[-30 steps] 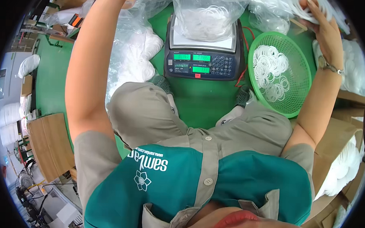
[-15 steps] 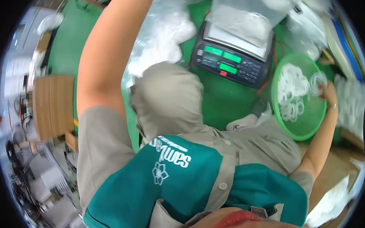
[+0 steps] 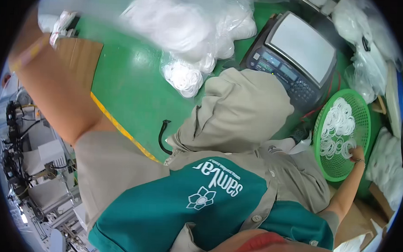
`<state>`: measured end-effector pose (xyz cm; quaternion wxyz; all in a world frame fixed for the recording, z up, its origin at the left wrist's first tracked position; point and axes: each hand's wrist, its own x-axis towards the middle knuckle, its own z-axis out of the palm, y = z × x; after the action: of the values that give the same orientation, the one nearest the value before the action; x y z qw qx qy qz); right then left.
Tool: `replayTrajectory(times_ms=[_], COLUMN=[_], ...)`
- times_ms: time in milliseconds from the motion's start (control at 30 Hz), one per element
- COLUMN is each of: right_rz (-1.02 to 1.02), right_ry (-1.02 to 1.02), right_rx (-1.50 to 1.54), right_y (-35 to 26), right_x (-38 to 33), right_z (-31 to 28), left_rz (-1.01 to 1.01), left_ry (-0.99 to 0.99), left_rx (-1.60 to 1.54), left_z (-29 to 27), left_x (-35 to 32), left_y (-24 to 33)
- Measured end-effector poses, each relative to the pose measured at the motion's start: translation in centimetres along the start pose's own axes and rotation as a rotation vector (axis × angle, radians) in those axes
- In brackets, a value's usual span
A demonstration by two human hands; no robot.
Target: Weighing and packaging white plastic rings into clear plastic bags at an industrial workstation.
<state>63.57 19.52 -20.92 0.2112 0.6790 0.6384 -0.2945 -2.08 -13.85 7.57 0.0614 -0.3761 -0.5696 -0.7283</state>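
My right hand is closed on a few white rings at the near right side of a green mesh basket. More loose white rings lie inside the basket. My left arm stretches out to the far left, a yellowish band near its wrist. My left hand is blurred at the dark rim of the picture, and its fingers cannot be made out. Close to it, a clear plastic bag full of white pieces hangs across the top; its grip point is hidden.
A dark digital scale with a pale plate stands left of the basket. Another clear bag of white rings rests on the green floor. Filled bags lie right of the basket. Brown cardboard and machinery are at left.
The clear bag has come off the scale and swung up to the left, with my left arm farther left. The scale's lit displays have dimmed. My right hand stays at the basket with rings.
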Motion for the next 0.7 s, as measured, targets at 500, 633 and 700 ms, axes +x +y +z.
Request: replayTrajectory(times_ms=[500,633,700], right_rz=[-0.206,-0.31,-0.3], right_ry=[0.181,0.284,0.286], right_rx=[0.017,-0.098,-0.09], right_y=[-3.8,-6.8,-6.6], right_x=[2.3,1.1,1.3], right_z=[0.1,-1.5,-2.0], left_rz=[-0.587,-0.72,-0.505], left_ry=[0.084,0.037,-0.05], left_rx=[0.527,0.535,0.932], left_z=[-24.2,-26.2,-26.9], left_x=[-8.2,-8.6,-7.3], left_y=[-10.2,-15.6,-17.3])
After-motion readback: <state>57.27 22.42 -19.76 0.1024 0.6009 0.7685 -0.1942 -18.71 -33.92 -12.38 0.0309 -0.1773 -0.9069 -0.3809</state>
